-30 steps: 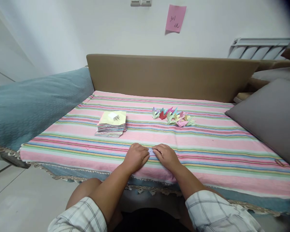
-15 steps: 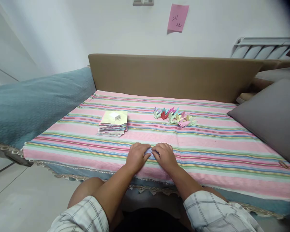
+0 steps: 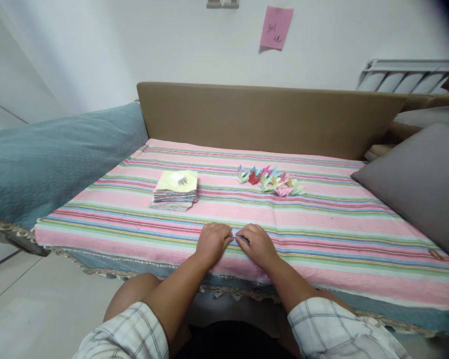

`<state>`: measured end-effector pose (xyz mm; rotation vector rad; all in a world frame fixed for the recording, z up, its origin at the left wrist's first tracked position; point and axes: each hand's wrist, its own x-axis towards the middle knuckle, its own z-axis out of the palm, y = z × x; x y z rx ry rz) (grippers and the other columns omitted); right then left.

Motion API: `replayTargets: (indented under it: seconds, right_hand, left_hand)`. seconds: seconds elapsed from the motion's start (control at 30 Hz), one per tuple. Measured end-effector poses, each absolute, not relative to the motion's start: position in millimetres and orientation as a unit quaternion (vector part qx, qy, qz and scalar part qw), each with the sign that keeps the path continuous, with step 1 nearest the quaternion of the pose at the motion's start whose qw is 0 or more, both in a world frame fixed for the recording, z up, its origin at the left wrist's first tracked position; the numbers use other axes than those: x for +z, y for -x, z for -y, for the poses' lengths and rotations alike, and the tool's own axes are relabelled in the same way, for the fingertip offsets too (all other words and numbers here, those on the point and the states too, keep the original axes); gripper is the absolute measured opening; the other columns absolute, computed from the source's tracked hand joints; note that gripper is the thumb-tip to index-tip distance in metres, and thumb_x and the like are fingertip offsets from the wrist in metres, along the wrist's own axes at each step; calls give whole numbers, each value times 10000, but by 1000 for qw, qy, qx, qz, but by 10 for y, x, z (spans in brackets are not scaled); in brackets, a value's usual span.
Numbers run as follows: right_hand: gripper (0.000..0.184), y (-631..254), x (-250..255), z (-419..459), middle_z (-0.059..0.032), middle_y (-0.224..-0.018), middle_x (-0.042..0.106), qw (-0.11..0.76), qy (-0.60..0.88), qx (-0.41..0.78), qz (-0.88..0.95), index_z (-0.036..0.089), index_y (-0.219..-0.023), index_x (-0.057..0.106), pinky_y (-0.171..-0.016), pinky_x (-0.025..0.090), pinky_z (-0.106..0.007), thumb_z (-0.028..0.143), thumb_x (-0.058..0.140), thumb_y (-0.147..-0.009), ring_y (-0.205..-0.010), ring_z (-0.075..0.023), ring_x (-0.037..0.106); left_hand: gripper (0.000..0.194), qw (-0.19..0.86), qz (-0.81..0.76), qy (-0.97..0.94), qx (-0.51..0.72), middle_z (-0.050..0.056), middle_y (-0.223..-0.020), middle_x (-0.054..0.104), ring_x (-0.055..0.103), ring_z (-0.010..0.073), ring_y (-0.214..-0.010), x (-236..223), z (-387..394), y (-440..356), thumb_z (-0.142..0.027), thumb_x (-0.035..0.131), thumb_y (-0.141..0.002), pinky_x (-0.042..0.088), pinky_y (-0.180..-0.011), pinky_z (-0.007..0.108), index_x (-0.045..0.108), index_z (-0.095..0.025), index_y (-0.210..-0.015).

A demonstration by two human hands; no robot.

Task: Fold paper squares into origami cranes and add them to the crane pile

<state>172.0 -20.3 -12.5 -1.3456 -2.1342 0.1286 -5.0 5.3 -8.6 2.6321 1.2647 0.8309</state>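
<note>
My left hand (image 3: 214, 243) and my right hand (image 3: 258, 244) meet near the front of a striped cloth (image 3: 322, 229), each with fingers closed on a small piece of folding paper (image 3: 237, 236). The paper looks pale blue-violet; a thin folded edge shows between the fingertips, and most of it is hidden under them. Behind my left hand stands a stack of square paper sheets (image 3: 174, 192), yellow on top, with a small white object (image 3: 178, 178) lying on it. Several folded paper cranes (image 3: 271, 180) in mixed colours sit grouped beyond my right hand.
A brown backrest (image 3: 262, 119) closes off the far side. On the left is a blue padded armrest (image 3: 67, 154), on the right a grey cushion (image 3: 422, 179). A small brown item (image 3: 436, 255) lies near the cushion. The front edge carries lace trim (image 3: 239, 293).
My fingertips have shifted slightly on the paper, and my thumbs have drawn in. A thin folded edge now shows between them. The stack and cranes are unchanged.
</note>
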Motion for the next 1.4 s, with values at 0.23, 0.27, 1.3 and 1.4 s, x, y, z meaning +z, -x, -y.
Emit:
replayTargets:
  seconds: [0.23,0.27,1.3,1.4]
  right_hand:
    - [169,-1801,-141,228,-34,-855,631,251,488,10,836,257,-955,680,-725,417,-279,250,534,-870,-814,-164,543]
    - [177,-1812,-139,234,-33,-864,634,246,484,6,840,261,-969,677,-725,414,-278,249,528,-874,-816,-163,543]
    - [625,-1882,-297,599,-87,-1451,315,101,507,-36,855,228,-1402,284,-1056,156,-592,508,443,-866,-1342,-261,263]
    - [624,-1887,-271,602,-91,-1448,320,96,514,-22,852,232,-1403,282,-1054,154,-598,508,443,-867,-1344,-259,258]
  left_hand:
    - [116,37,-367,-896,246,13,-913,708,631,176,-861,-19,-81,119,-237,566,-826,409,-782,317,669,-233,-774]
    - [126,35,-361,-900,242,8,-938,709,634,175,-875,-11,-84,132,-231,561,-830,410,-788,318,677,-241,-781]
    - [555,-26,-389,-912,123,93,-1396,424,344,283,-1303,-123,369,295,-388,596,-784,237,-1063,503,444,-210,-1288]
    - [507,-20,-417,-898,139,87,-1353,479,383,287,-1277,-66,383,407,-354,611,-775,264,-1043,505,484,-232,-1251]
